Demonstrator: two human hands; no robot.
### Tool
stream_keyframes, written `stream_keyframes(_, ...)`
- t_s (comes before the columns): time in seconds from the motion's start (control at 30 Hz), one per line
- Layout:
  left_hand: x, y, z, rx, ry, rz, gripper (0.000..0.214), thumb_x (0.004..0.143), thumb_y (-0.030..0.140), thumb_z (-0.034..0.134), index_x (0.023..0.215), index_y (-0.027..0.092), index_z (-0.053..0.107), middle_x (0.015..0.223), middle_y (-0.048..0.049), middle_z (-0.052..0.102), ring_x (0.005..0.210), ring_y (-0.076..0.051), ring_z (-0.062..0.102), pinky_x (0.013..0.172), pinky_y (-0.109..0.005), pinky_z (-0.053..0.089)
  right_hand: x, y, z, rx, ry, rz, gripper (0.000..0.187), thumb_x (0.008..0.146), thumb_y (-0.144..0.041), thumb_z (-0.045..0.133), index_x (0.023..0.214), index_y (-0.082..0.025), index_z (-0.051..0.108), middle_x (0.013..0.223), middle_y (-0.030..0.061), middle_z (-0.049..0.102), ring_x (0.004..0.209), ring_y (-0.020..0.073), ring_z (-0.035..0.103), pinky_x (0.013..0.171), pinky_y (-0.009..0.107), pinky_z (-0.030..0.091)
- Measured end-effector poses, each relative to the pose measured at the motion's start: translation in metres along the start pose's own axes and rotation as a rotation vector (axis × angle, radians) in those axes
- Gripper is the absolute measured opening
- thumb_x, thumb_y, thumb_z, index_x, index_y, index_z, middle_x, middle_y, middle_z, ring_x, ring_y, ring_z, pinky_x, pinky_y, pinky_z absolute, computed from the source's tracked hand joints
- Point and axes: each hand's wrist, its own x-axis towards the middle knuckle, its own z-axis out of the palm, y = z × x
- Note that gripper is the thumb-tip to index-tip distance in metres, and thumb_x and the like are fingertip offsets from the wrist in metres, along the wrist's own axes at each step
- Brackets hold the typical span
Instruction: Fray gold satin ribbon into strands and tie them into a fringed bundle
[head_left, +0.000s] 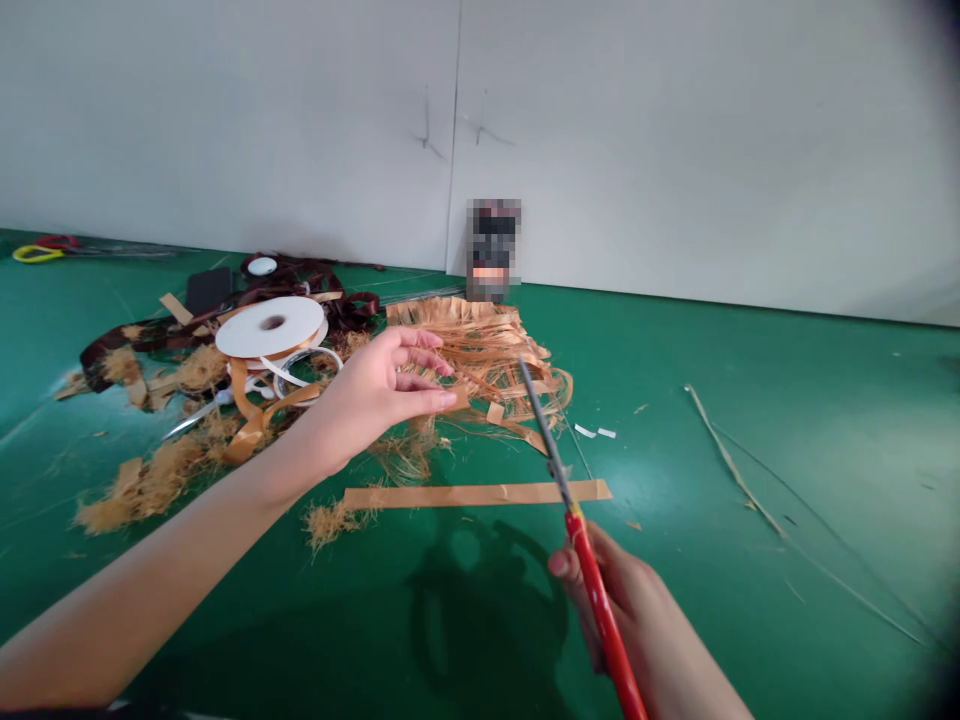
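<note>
My left hand (386, 385) is over the near side of a pile of frayed tan ribbon pieces (487, 340). Its thumb and a finger are pinched on a short tan ribbon piece (461, 398). At the lower right, my right hand (626, 590) grips red-handled scissors (592, 575). Their blades point up and away and look closed. Flat on the green table, a straight tan ribbon strip (450, 495) passes behind the scissors, with a frayed fibre tuft (330, 522) at its left end.
A white ribbon spool (262, 328) lies at left among dark brown ribbon (319, 280) and fluffy fibre scraps (161, 475). Yellow-and-red-handled scissors (45, 250) are far left. A pixelated upright object (493, 250) leans by the white wall (675, 150). Long thin strands (731, 465) lie right.
</note>
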Motion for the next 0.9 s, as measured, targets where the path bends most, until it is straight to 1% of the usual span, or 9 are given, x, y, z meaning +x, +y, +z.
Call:
stream_keyframes(0.17,0.000,-0.002,-0.004,-0.031,-0.046,0.008,0.054,0.066,0.019,0.077,0.112,0.018,0.049,0.107,-0.0036,0.059,0.079,-0.014,0.066,0.073,-0.030,0.055,0.022,0.009,-0.027,-0.583,0.276,0.318,0.037,0.091,-0.044,0.034,0.088,-0.015,0.056,0.073,0.0155,0.067,0.071,0.0321,0.067,0.056,0.035,0.045)
stream_keyframes(0.33,-0.001,-0.002,-0.002,-0.066,-0.106,0.035,0.044,0.066,0.018,0.077,0.097,0.018,0.046,0.104,-0.0020,0.054,0.078,-0.015,0.067,0.071,-0.032,0.056,0.045,0.009,-0.045,-0.681,0.367,0.531,0.053,0.089,-0.054,0.038,0.093,-0.007,0.062,0.084,0.0228,0.069,0.081,0.0354,0.068,0.063,0.038,0.049)
stream_keyframes(0.5,0.001,-0.004,0.002,-0.117,-0.156,0.069,0.045,0.066,0.015,0.077,0.089,0.020,0.040,0.099,0.0019,0.050,0.073,-0.012,0.065,0.076,-0.035,0.058,0.052,0.013,-0.052,-0.729,0.320,0.552,0.049,0.089,-0.049,0.041,0.092,-0.007,0.066,0.086,0.0231,0.070,0.081,0.0342,0.069,0.061,0.037,0.050)
stream_keyframes(0.57,0.001,-0.003,0.004,-0.106,-0.169,0.069,0.044,0.067,0.015,0.077,0.090,0.020,0.040,0.100,0.0017,0.050,0.074,-0.011,0.066,0.077,-0.035,0.058,0.050,0.013,-0.052,-0.751,0.324,0.502,0.051,0.090,-0.050,0.038,0.090,-0.008,0.067,0.084,0.0244,0.070,0.081,0.0375,0.069,0.062,0.041,0.051)
stream_keyframes(0.63,0.000,-0.003,0.007,-0.094,-0.185,0.076,0.042,0.070,0.016,0.075,0.091,0.021,0.040,0.101,0.0010,0.050,0.078,-0.013,0.067,0.076,-0.033,0.058,0.048,0.008,-0.049,-0.718,0.404,0.372,0.052,0.089,-0.051,0.039,0.096,-0.007,0.065,0.090,0.0263,0.070,0.090,0.0414,0.067,0.071,0.048,0.050)
stream_keyframes(0.7,0.000,-0.004,0.010,-0.094,-0.195,0.087,0.041,0.071,0.018,0.075,0.090,0.021,0.039,0.101,0.0007,0.049,0.080,-0.015,0.068,0.075,-0.032,0.058,0.047,-0.004,-0.043,-0.502,0.477,0.161,0.050,0.086,-0.051,0.049,0.109,-0.009,0.060,0.101,0.0233,0.070,0.099,0.0394,0.065,0.081,0.051,0.049)
stream_keyframes(0.73,-0.001,-0.005,0.013,-0.095,-0.200,0.092,0.041,0.071,0.019,0.075,0.089,0.022,0.039,0.101,0.0007,0.050,0.080,-0.016,0.068,0.075,-0.032,0.058,0.047,-0.013,-0.038,-0.288,0.469,0.039,0.050,0.082,-0.052,0.056,0.113,-0.013,0.058,0.104,0.0190,0.070,0.099,0.0348,0.066,0.083,0.049,0.050)
stream_keyframes(0.8,-0.002,-0.007,0.017,-0.096,-0.199,0.098,0.041,0.071,0.021,0.075,0.089,0.022,0.038,0.101,0.0009,0.051,0.078,-0.014,0.068,0.075,-0.032,0.058,0.046,-0.032,-0.027,0.146,0.298,-0.145,0.051,0.077,-0.054,0.064,0.113,-0.018,0.056,0.105,0.0144,0.071,0.096,0.0271,0.068,0.083,0.043,0.054)
stream_keyframes(0.9,-0.005,-0.007,0.024,-0.108,-0.194,0.109,0.038,0.074,0.021,0.073,0.090,0.022,0.039,0.099,0.0022,0.053,0.074,-0.011,0.066,0.071,-0.028,0.056,0.045,-0.060,-0.013,0.401,0.135,-0.248,0.051,0.071,-0.045,0.073,0.111,-0.018,0.055,0.097,0.0103,0.073,0.093,0.0220,0.069,0.083,0.038,0.056)
